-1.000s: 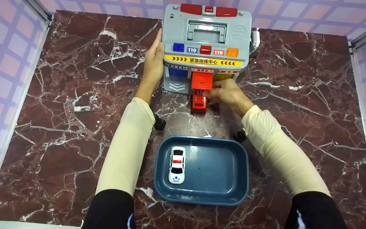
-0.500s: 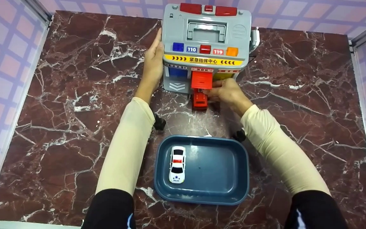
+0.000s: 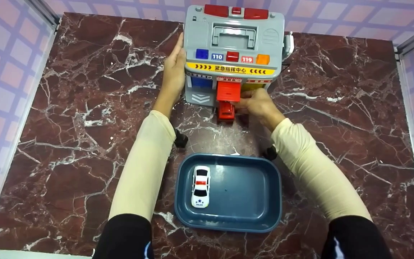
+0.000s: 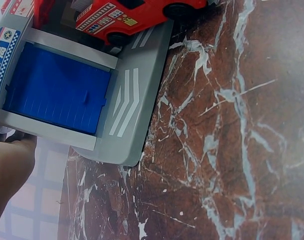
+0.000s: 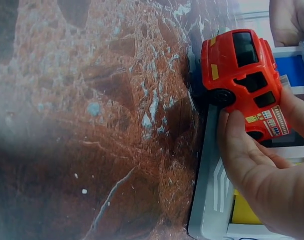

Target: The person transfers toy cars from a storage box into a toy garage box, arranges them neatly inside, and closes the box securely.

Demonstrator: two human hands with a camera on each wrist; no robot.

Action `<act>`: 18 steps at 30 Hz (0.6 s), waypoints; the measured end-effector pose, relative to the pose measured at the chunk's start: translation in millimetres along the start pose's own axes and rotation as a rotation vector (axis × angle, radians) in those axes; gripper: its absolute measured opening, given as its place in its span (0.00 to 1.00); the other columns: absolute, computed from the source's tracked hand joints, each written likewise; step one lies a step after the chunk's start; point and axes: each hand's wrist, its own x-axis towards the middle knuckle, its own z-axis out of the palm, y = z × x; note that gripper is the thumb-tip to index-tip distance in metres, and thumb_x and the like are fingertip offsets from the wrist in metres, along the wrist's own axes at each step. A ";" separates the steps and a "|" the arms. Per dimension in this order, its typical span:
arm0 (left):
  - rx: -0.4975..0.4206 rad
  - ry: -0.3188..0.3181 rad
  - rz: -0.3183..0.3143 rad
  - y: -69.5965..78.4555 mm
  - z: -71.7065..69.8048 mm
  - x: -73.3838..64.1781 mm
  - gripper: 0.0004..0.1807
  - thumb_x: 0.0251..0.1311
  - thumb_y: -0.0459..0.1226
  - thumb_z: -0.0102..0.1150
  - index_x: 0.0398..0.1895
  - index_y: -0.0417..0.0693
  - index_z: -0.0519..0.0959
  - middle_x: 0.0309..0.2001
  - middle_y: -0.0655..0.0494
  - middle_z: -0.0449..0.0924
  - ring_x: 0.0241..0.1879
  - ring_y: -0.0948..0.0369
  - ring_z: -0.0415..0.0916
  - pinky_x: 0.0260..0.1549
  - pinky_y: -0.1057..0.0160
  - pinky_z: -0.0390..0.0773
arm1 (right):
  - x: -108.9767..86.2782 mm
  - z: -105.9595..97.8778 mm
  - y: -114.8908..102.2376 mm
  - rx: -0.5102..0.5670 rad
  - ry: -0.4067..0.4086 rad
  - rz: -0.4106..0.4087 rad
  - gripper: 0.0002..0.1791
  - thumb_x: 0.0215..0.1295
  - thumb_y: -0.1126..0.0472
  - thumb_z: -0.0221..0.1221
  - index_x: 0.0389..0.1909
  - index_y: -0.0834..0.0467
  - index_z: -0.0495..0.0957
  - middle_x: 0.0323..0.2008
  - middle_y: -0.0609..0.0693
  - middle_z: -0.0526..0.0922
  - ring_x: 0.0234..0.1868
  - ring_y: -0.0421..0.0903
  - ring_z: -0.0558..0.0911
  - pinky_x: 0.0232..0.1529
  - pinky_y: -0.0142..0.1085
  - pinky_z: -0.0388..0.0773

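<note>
A grey toy rescue station [image 3: 198, 34] stands at the back of the table in the head view. My left hand [image 3: 174, 70] rests along its left side with the fingers extended. In front of the middle bay, my right hand [image 3: 259, 104] pinches a red toy fire truck [image 3: 226, 113] between thumb and fingers. The truck's far end is under the raised red door [image 3: 228, 92]; its near end juts out past the ramp. The right wrist view shows the fire truck [image 5: 246, 65] from its side, the thumb and fingers about its far part. The blue door [image 4: 59, 87] on the left is down.
A dark blue tray [image 3: 228, 227] sits nearer to me, with a white toy police car [image 3: 200, 187] at its left. Patterned panels [image 3: 4, 108] border the marbled tabletop [image 3: 84, 162]. The station's yellow door [image 5: 246, 210] lies beside my right hand.
The fire truck has moved a little deeper into the middle bay, away from me, with my right hand on it. My left hand and the station have stayed in place.
</note>
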 end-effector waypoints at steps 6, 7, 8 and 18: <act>-0.009 -0.001 -0.024 0.1 -0.8 0.8 0.27 0.79 0.37 0.39 0.79 0.55 0.55 0.75 0.55 0.64 0.71 0.64 0.64 0.68 0.76 0.59 | 1.9 -0.5 0.1 -0.005 0.016 -0.008 0.20 0.66 0.72 0.60 0.57 0.77 0.74 0.34 0.55 0.85 0.29 0.41 0.86 0.42 0.38 0.87; -0.011 -0.002 -0.028 0.5 -1.1 0.7 0.27 0.79 0.37 0.39 0.79 0.55 0.55 0.74 0.54 0.64 0.70 0.64 0.65 0.68 0.76 0.59 | 2.2 -0.3 0.1 -0.006 0.018 -0.008 0.20 0.66 0.72 0.60 0.57 0.77 0.74 0.34 0.55 0.85 0.28 0.41 0.86 0.41 0.38 0.87; -0.014 -0.003 -0.031 1.1 -1.4 0.4 0.28 0.79 0.37 0.39 0.79 0.55 0.55 0.74 0.54 0.66 0.69 0.63 0.67 0.67 0.76 0.60 | 2.3 0.0 -0.1 -0.007 0.020 -0.011 0.19 0.66 0.72 0.60 0.57 0.77 0.74 0.34 0.55 0.85 0.28 0.41 0.86 0.41 0.37 0.87; -0.035 -0.010 -0.038 1.0 -1.5 -1.5 0.28 0.79 0.39 0.40 0.79 0.57 0.54 0.72 0.53 0.68 0.67 0.62 0.69 0.67 0.74 0.62 | 3.2 2.9 -3.2 0.096 0.040 -0.042 0.21 0.66 0.73 0.60 0.59 0.73 0.73 0.42 0.60 0.84 0.33 0.46 0.87 0.48 0.42 0.86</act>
